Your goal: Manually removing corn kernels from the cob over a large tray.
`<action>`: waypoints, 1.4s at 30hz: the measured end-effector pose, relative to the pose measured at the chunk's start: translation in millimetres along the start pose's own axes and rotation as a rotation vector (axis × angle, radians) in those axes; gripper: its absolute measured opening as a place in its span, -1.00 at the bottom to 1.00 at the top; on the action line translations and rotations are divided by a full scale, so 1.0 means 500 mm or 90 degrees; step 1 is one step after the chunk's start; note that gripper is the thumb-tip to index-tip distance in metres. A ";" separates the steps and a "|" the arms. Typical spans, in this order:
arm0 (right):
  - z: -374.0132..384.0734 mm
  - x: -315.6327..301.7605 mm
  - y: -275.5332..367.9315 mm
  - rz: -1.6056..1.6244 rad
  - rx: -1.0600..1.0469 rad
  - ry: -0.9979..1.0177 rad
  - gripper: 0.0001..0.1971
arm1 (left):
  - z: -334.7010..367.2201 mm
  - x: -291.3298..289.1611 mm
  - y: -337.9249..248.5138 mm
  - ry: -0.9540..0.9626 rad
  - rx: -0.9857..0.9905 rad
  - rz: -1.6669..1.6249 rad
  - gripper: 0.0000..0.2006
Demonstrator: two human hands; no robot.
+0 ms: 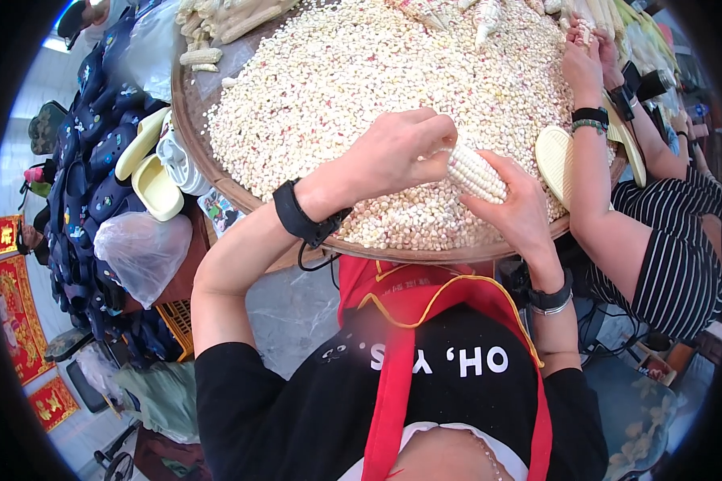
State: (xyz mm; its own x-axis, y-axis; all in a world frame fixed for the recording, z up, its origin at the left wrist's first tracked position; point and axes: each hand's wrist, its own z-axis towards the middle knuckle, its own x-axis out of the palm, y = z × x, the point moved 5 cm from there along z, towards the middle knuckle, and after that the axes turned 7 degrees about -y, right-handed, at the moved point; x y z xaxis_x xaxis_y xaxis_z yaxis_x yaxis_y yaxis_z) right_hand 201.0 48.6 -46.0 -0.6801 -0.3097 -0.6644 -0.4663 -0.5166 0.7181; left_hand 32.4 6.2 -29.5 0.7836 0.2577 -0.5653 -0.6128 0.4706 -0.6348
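A corn cob [475,173] with pale kernels is held between my two hands, tilted above the near part of a wide round basket tray [186,136]. My right hand [515,202] wraps round its lower right end. The fingers of my left hand [413,151] are closed against its upper left end; the thumb is bent, and the fingertips are partly hidden. Beneath both hands spreads a thick layer of loose corn kernels [329,88], mostly white with some reddish ones.
Bare cobs [245,20] lie at the tray's far left. A co-worker's hands [587,52] work at its far right, beside a pale yellow slipper [555,164]. At left stand dark blue clogs [96,136], yellow slippers [157,186] and a clear plastic bag [143,252].
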 end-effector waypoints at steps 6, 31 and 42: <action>0.000 -0.001 0.003 0.074 0.002 -0.022 -0.48 | -0.003 0.004 -0.008 -0.102 0.070 0.010 -0.87; 0.004 0.001 -0.005 0.090 0.032 0.073 -0.47 | -0.002 -0.021 0.006 0.135 -0.115 -0.060 -0.79; 0.005 0.005 0.005 0.063 0.011 0.123 -0.49 | -0.014 -0.020 0.015 0.024 0.006 -0.003 -0.85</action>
State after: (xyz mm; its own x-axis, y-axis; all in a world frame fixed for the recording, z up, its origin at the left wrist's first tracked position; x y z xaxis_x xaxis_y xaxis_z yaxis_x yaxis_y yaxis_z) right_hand 196.6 48.4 -45.4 -0.6033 -0.5065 -0.6160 -0.4133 -0.4620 0.7847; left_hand 19.3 1.6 -32.5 0.7822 0.2238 -0.5815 -0.6079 0.4791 -0.6332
